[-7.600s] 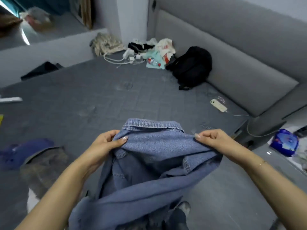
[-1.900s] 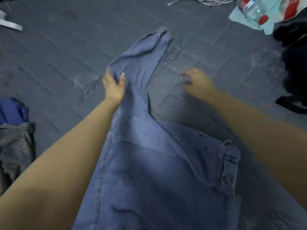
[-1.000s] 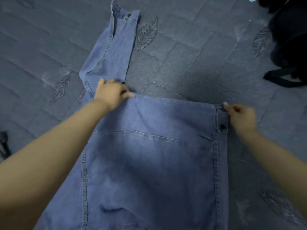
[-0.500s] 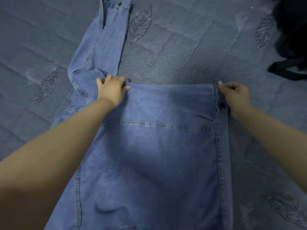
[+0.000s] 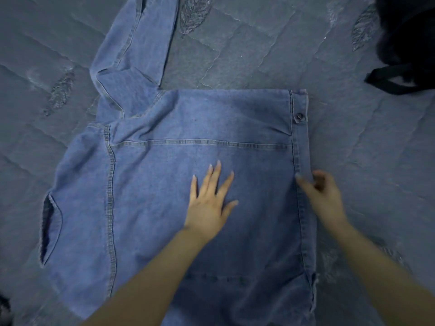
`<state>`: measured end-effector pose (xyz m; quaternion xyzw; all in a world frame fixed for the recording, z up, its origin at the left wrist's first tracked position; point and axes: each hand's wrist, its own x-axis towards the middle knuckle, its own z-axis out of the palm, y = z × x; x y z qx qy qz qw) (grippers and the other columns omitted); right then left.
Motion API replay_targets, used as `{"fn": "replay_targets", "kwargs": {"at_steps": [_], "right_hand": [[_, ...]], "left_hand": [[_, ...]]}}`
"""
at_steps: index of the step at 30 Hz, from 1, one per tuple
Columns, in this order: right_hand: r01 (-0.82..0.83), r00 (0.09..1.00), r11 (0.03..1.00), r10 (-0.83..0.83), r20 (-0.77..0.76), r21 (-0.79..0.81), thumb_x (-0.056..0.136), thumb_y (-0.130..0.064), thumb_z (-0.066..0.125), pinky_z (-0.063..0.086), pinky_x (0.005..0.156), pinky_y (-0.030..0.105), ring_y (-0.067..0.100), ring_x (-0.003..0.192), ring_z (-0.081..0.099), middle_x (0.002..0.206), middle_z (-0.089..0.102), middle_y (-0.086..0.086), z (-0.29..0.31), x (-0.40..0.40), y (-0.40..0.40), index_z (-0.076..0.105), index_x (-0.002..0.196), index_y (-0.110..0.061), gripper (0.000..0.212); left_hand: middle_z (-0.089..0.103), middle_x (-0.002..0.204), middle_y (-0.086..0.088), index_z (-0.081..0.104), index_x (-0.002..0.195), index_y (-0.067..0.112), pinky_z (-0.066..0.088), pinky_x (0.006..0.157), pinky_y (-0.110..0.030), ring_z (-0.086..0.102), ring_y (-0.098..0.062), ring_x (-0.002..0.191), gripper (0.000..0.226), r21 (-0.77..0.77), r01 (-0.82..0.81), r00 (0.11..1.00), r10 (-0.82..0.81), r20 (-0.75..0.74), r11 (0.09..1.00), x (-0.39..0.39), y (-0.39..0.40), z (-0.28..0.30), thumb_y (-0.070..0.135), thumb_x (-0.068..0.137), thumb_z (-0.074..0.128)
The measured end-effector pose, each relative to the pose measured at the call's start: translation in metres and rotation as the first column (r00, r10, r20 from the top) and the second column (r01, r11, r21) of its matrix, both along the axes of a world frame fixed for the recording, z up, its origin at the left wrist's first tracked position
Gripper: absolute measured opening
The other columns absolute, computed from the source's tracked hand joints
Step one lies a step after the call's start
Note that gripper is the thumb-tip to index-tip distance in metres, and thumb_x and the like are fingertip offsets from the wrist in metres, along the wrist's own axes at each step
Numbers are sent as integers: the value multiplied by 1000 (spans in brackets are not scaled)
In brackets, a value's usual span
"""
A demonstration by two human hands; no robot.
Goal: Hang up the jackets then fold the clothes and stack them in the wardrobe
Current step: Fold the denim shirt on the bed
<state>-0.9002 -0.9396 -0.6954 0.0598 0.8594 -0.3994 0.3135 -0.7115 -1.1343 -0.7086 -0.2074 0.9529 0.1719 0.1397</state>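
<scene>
At centre, left hand lies flat, fingers spread straight, pressing on denim jacket. Right hand, motion-blurred, pinches the jacket's buttoned right edge between curled fingers. Jacket is spread on grey quilted mattress, one sleeve extending to upper left. Black bag sits at upper right, apart from the jacket.

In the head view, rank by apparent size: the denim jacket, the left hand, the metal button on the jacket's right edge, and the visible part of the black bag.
1. denim jacket
2. black bag, cut off by the frame
3. left hand, flat on the jacket
4. metal button
</scene>
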Motion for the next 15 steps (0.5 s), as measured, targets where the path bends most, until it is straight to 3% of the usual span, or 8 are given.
{"fn": "replay_targets", "kwargs": {"at_steps": [3,5,7,9,10,12,15], "right_hand": [[-20,998,1000,19,56,24,84,-44,70,47,55,15,13,77,62,86,64,-1,2,57,41,60,99,-10,38],[0,998,1000,0,58,4,85,-41,71,48,52,12,4,75,63,89,64,-7,3,77,54,60,100,-16,31],[51,997,997,-47,68,-59,86,-38,71,49,54,9,-5,72,64,93,65,-10,5,87,58,60,97,-23,22],[84,995,991,-78,68,-104,87,-39,71,50,56,8,-9,73,63,93,64,-11,10,96,62,59,96,-24,21],[83,995,992,-78,56,-95,86,-40,71,50,57,10,-6,74,64,92,63,-11,13,103,66,58,95,-23,23],[79,997,996,-78,19,-36,87,-38,71,49,64,18,8,80,63,89,60,-7,15,126,82,55,92,-19,26],[131,990,991,-131,61,4,90,-28,69,52,80,38,26,90,59,93,60,11,20,172,112,54,96,-5,28]], "left_hand": [[-22,159,0,-10,152,34,-15,118,-52,-18,-26,148,69,-79,47,994,-38,104,996,18,14,-20,64,95,15],[-30,156,2,-17,149,35,-21,115,-51,-28,-23,145,69,-91,45,992,-34,120,995,19,14,-25,65,95,14],[-29,157,2,-12,152,34,-19,115,-51,-28,-21,145,70,-47,47,989,-40,140,998,17,11,-20,61,98,24],[-12,163,0,12,155,29,-9,118,-49,-13,-21,150,63,122,-27,995,16,94,992,19,12,-6,48,101,37],[4,164,-3,26,153,23,-1,119,-45,1,-21,151,57,253,-125,992,118,45,959,26,15,5,40,101,44],[35,154,-15,47,143,9,16,118,-32,31,-27,144,46,489,-316,926,376,-26,813,51,27,29,23,99,53],[56,132,-20,60,125,-3,31,111,-29,50,-31,127,31,534,-471,820,571,-28,702,116,55,59,3,94,58]]}}
